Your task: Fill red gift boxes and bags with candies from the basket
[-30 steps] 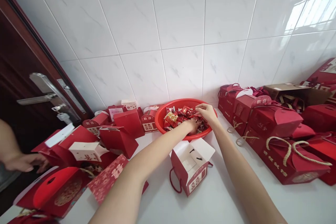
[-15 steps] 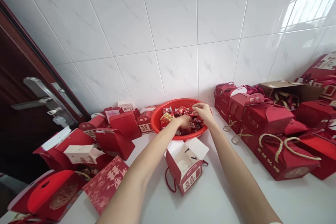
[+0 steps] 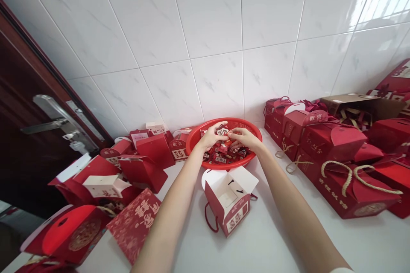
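A red plastic basket (image 3: 258, 138) full of wrapped candies (image 3: 221, 158) stands against the wall. Over its left part, my left hand (image 3: 209, 137) has its thumb and fingers curled round a wrapped candy (image 3: 222, 131) with a pale printed label. My right hand (image 3: 246, 138) is close beside it, fingers bent over the candies and fingertips near the held piece; what they grip is hard to make out. In front of the basket, a small red gift box (image 3: 237, 217) stands with its white flaps spread and its white inside showing. A dark red cord handle (image 3: 209, 222) hangs at its left side.
Red gift boxes and bags (image 3: 144, 175) crowd the left of the white table (image 3: 256, 251). Stacked red boxes with rope handles (image 3: 333, 145) fill the right, near an open cardboard carton (image 3: 352, 100). Behind are a tiled wall (image 3: 218, 85) and a door handle (image 3: 54, 113).
My left hand has come up out of the candies, now with a wrapped candy in its fingers. My right hand has moved inward and down, close to the left. The view has shifted slightly.
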The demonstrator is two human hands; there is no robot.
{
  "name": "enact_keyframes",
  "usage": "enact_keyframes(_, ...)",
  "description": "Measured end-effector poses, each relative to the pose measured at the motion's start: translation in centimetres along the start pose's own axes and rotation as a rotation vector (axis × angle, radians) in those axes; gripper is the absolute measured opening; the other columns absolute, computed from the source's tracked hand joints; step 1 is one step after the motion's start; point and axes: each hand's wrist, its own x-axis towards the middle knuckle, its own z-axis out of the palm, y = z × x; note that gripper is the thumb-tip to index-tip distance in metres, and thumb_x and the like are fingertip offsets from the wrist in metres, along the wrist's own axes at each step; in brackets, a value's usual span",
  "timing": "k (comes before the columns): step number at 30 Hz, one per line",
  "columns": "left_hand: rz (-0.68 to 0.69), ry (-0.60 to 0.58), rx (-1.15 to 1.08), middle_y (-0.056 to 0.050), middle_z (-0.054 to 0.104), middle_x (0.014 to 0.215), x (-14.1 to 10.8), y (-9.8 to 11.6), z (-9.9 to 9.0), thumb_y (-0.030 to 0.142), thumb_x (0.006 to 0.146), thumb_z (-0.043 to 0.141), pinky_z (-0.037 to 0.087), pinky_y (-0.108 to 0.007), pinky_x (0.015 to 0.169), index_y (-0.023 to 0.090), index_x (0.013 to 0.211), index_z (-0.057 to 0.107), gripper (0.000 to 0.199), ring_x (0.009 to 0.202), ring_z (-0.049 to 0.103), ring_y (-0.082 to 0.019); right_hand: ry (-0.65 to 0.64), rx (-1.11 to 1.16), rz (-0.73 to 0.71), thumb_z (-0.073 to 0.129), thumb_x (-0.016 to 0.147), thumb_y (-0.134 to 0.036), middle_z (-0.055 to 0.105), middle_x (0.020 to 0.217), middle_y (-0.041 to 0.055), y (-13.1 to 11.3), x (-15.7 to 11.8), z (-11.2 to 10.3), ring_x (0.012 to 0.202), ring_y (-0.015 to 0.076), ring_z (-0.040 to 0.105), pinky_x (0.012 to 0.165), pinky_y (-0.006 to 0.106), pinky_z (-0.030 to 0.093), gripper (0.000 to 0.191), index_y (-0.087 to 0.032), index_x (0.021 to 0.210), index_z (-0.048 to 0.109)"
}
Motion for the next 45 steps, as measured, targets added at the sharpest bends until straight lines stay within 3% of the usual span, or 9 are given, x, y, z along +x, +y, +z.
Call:
enact_keyframes(7,0.073,-0.073,0.107,-0.006,0.036,0.162,0.1,-0.6,-0.4,0.014,0.067,0.074,0.036,-0.037,0.118,0.025,0.149,0.046,0.088,0.148,0.035,-0.027,-0.039,-0.050,0.009,0.077,0.080,-0.027,0.071,0.066,0.0009,-0.1,-0.4,-0.2,0.053,0.0179,0.068,0.050,0.028,0.058,0.038,-0.017,0.115,0.065)
enact_keyframes(11,0.032,-0.096,0.208,-0.008,0.031,0.164,-0.5,0.1,0.0,0.012,0.069,0.073,0.036,-0.035,0.118,0.022,0.153,0.040,0.090,0.151,0.030,-0.026,-0.038,-0.084,-0.050,0.077,0.071,-0.017,0.072,0.071,0.0009,0.0,-0.3,-0.1,0.063,0.0160,0.068,0.055,0.024,0.054,0.032,-0.015,0.102,0.071)
enact_keyframes(16,-0.023,-0.083,0.291,-0.009,0.042,0.159,-0.6,0.6,0.3,0.009,0.068,0.075,0.035,-0.035,0.119,0.021,0.147,0.049,0.083,0.146,0.039,-0.026,0.132,-0.124,-0.120,0.073,0.061,-0.011,0.063,0.061,-0.0044,0.6,0.3,-0.4,0.061,0.0122,0.060,0.054,0.021,0.046,0.017,-0.017,0.072,0.062)
enact_keyframes(22,-0.104,0.004,0.365,-0.010,0.058,0.146,-0.5,0.0,0.5,0.004,0.069,0.072,0.039,-0.039,0.116,0.020,0.136,0.060,0.070,0.136,0.052,-0.031,0.285,-0.111,-0.137,0.074,0.063,-0.019,0.061,0.069,-0.0018,1.0,0.9,-0.7,0.062,0.0131,0.059,0.055,0.023,0.047,0.021,-0.019,0.075,0.057)
enact_keyframes(26,-0.078,0.102,0.384,-0.010,0.062,0.140,-3.0,0.1,0.3,0.011,0.078,0.068,0.045,-0.035,0.109,0.018,0.134,0.062,0.057,0.127,0.060,-0.026,0.296,-0.092,-0.142,0.074,0.064,-0.019,0.062,0.071,-0.0005,0.8,1.0,-0.6,0.066,0.0142,0.061,0.057,0.024,0.050,0.021,-0.018,0.078,0.059)
enact_keyframes(30,-0.142,-0.107,0.424,-0.007,0.079,0.101,-6.7,0.9,-0.5,0.029,0.085,0.065,0.055,-0.033,0.088,0.017,0.104,0.076,0.025,0.096,0.072,-0.024,0.269,-0.093,-0.134,0.073,0.064,-0.016,0.061,0.067,-0.0006,0.7,0.9,-0.5,0.064,0.0140,0.061,0.056,0.023,0.050,0.016,-0.017,0.075,0.061)
enact_keyframes(34,-0.166,-0.234,0.617,-0.006,0.078,0.108,-8.3,2.3,-2.0,0.039,0.086,0.061,0.052,-0.030,0.088,0.020,0.103,0.077,0.030,0.101,0.070,-0.024,0.257,-0.092,-0.126,0.071,0.065,-0.016,0.061,0.066,-0.0011,0.7,0.9,-0.5,0.063,0.0138,0.061,0.058,0.024,0.049,0.012,-0.018,0.072,0.061)
enact_keyframes(38,-0.278,-0.196,0.855,-0.005,0.072,0.125,-6.6,3.2,-3.5,0.037,0.085,0.058,0.051,-0.027,0.090,0.023,0.119,0.072,0.039,0.110,0.067,-0.024,0.270,-0.090,-0.131,0.070,0.064,-0.016,0.062,0.066,-0.0009,0.7,0.8,-0.5,0.062,0.0138,0.060,0.057,0.025,0.047,0.013,-0.017,0.072,0.060)
enact_keyframes(45,-0.539,-0.350,1.103,-0.020,0.076,0.095,-0.7,1.2,-3.2,0.014,0.047,0.079,0.055,-0.039,0.077,0.012,0.086,0.077,0.038,0.090,0.070,-0.039,0.272,-0.066,-0.150,0.070,0.062,-0.017,0.061,0.062,-0.0021,0.6,0.8,-0.5,0.060,0.0133,0.058,0.054,0.023,0.045,0.012,-0.018,0.070,0.060)
